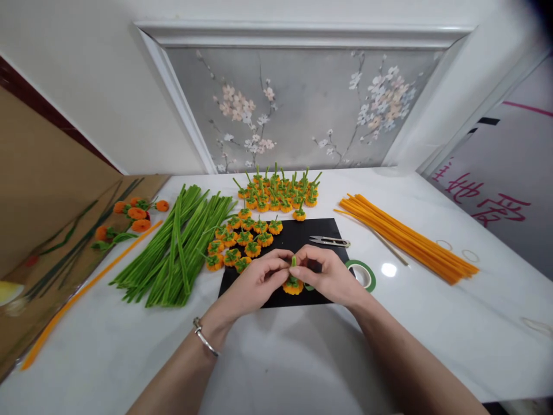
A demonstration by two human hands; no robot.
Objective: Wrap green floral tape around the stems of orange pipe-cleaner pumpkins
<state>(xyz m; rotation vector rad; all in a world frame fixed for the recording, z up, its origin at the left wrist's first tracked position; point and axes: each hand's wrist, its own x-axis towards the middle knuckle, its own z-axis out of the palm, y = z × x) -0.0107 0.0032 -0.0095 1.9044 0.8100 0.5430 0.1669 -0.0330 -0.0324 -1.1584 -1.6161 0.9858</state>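
A small orange pumpkin (293, 287) with a green top and upright green stem is between my hands, over the black mat (276, 301). My left hand (263, 279) has its fingers closed at the stem from the left. From the right, my right hand (330, 276) pinches the same stem with thumb and forefinger. Thread snips (330, 241) lie just beyond my right hand, and a roll of green tape (372, 278) sits beside it. Several finished-looking orange pumpkins (253, 249) with green tops stand left of and behind my hands.
Green fuzzy stems (175, 253) are heaped at the left, orange ones (410, 239) at the right. More pumpkins (274, 202) stand at the back. Orange flowers (137, 213) lie on brown paper (56, 155) at far left. A framed panel (302, 104) rises behind the white table (432, 323).
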